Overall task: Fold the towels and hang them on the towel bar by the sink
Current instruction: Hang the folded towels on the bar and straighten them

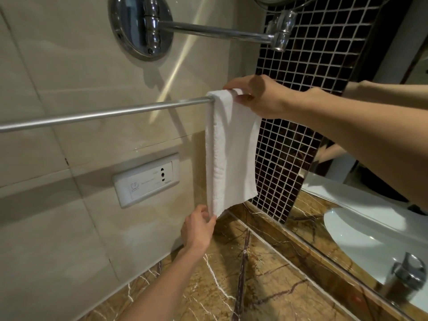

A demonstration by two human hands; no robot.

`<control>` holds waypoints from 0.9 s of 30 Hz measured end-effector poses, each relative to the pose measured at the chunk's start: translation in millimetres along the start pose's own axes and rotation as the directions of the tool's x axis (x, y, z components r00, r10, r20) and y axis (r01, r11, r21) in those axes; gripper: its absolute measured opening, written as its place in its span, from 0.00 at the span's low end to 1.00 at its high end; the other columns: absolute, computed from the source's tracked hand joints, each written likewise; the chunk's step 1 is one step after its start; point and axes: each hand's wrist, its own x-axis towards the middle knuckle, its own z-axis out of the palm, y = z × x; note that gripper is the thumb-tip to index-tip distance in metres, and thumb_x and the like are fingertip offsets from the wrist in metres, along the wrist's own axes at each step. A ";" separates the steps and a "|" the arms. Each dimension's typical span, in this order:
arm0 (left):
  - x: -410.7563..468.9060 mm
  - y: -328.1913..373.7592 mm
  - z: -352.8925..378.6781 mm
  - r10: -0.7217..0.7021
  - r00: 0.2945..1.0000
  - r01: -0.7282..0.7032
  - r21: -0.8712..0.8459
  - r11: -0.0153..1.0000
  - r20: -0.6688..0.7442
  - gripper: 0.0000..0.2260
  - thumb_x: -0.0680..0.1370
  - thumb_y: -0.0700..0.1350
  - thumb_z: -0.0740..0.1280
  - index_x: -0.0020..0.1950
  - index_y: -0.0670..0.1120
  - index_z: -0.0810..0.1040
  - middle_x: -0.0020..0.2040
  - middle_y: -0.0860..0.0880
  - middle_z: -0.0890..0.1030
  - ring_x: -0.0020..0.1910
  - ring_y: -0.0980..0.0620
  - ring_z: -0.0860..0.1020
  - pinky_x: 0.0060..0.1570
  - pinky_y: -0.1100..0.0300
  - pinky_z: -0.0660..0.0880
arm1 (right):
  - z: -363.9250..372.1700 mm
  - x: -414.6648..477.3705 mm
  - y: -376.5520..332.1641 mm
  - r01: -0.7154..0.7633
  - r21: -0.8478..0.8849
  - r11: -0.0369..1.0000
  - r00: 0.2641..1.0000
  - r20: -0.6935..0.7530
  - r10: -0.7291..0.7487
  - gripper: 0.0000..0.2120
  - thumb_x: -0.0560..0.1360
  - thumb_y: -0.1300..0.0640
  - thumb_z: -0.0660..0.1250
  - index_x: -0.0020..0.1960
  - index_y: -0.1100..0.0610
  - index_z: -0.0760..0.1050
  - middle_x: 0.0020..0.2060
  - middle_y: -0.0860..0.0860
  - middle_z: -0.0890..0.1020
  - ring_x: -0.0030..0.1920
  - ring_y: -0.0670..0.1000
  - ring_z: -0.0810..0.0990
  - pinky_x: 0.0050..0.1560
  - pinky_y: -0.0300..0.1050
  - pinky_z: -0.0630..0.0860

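Here, right hand (261, 98): at the top of the towel, fingers laid over the fold where it crosses the bar, thumb in front, pinching the cloth between them.
Left hand (196, 230): lower down, thumb and fingers pinching the towel's bottom left corner; the forearm reaches up from over the counter.
Towel (231, 154): white, folded into a narrow strip and draped over the towel bar; the front half hangs straight down, its lower edge slanting up to the right.
Towel bar (104, 114): slim metal rod along the beige wall tiles, bare to the left of the towel; its right end is hidden by cloth and hand.
Socket plate (147, 180): white, set in the wall below the bar, left of the towel and apart from it.
Swing arm (215, 31): chrome, on an oval wall mount (141, 26) above the bar.
Mosaic strip (301, 135): small dark tiles with pale grout, behind and right of the towel.
Counter (254, 274): brown veined marble beneath the left hand.
Mirror (324, 230): right of the mosaic; reflects a white basin (361, 228) and a chrome tap (405, 274).
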 end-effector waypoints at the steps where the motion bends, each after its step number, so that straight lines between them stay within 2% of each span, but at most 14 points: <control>1: -1.7 -0.2 -4.1 0.005 1.000 -0.005 -0.006 1.000 -0.003 0.17 0.76 0.51 0.69 0.63 0.48 0.75 0.56 0.52 0.82 0.52 0.52 0.80 0.54 0.54 0.77 | -1.2 -2.7 -2.3 -0.004 -0.006 1.000 1.000 0.007 0.004 0.18 0.81 0.59 0.60 0.70 0.55 0.68 0.68 0.53 0.73 0.67 0.52 0.71 0.62 0.41 0.68; 4: -7.1 -0.2 -20.4 0.030 0.999 -0.030 -0.007 1.000 -0.018 0.18 0.75 0.53 0.69 0.64 0.49 0.75 0.55 0.53 0.82 0.52 0.53 0.80 0.54 0.54 0.77 | -4.8 -13.1 -12.7 -0.016 -0.040 0.999 0.999 0.033 0.017 0.21 0.79 0.58 0.62 0.72 0.53 0.66 0.70 0.55 0.70 0.68 0.56 0.70 0.68 0.53 0.68; 6: -12.2 0.5 -34.1 0.048 0.998 -0.048 0.001 0.999 -0.033 0.18 0.75 0.54 0.69 0.63 0.50 0.75 0.55 0.53 0.82 0.51 0.54 0.80 0.53 0.54 0.78 | -8.0 -21.5 -23.9 -0.018 -0.043 0.999 0.999 0.037 0.020 0.22 0.79 0.57 0.63 0.72 0.52 0.66 0.70 0.54 0.70 0.69 0.56 0.69 0.69 0.55 0.68; 14: -46.2 -1.4 -102.6 0.042 0.991 -0.039 0.024 0.999 -0.127 0.18 0.74 0.56 0.69 0.61 0.51 0.76 0.52 0.53 0.82 0.51 0.53 0.80 0.52 0.56 0.76 | -17.3 -48.5 -84.9 0.028 -0.050 0.998 0.998 0.065 -0.025 0.25 0.77 0.57 0.65 0.73 0.53 0.65 0.69 0.55 0.72 0.70 0.56 0.68 0.70 0.55 0.64; 16: -57.2 -4.4 -122.5 0.040 0.990 -0.036 0.029 0.999 -0.136 0.19 0.73 0.56 0.69 0.61 0.52 0.76 0.53 0.53 0.82 0.51 0.52 0.79 0.52 0.56 0.76 | -16.3 -56.2 -100.9 0.047 -0.023 0.999 0.997 0.061 -0.046 0.25 0.77 0.56 0.66 0.73 0.54 0.65 0.70 0.54 0.71 0.70 0.55 0.68 0.70 0.52 0.63; 21: -95.5 -24.5 -175.3 0.066 0.996 -0.059 0.129 0.990 -0.056 0.23 0.73 0.59 0.68 0.66 0.53 0.73 0.58 0.53 0.80 0.56 0.52 0.77 0.58 0.55 0.74 | -5.1 -83.5 -141.0 0.093 0.072 0.993 0.993 0.072 -0.098 0.26 0.76 0.58 0.67 0.73 0.56 0.65 0.71 0.55 0.69 0.72 0.55 0.65 0.71 0.48 0.60; 23: -112.7 -35.8 -197.2 0.078 0.997 -0.073 0.164 0.984 -0.026 0.23 0.74 0.59 0.67 0.67 0.53 0.73 0.60 0.52 0.79 0.58 0.52 0.77 0.59 0.54 0.73 | 2.9 -98.5 -156.7 0.078 0.117 0.990 0.992 0.090 -0.089 0.26 0.76 0.58 0.67 0.72 0.55 0.65 0.71 0.54 0.69 0.71 0.54 0.67 0.70 0.50 0.63; 27: -150.1 -58.6 -228.9 0.108 0.993 -0.116 0.263 0.958 0.043 0.22 0.77 0.57 0.63 0.69 0.51 0.71 0.65 0.50 0.75 0.62 0.51 0.74 0.63 0.53 0.71 | 26.0 -132.5 -185.3 0.062 0.161 0.985 0.994 0.080 -0.075 0.19 0.77 0.58 0.65 0.68 0.57 0.71 0.67 0.55 0.74 0.65 0.54 0.73 0.64 0.47 0.69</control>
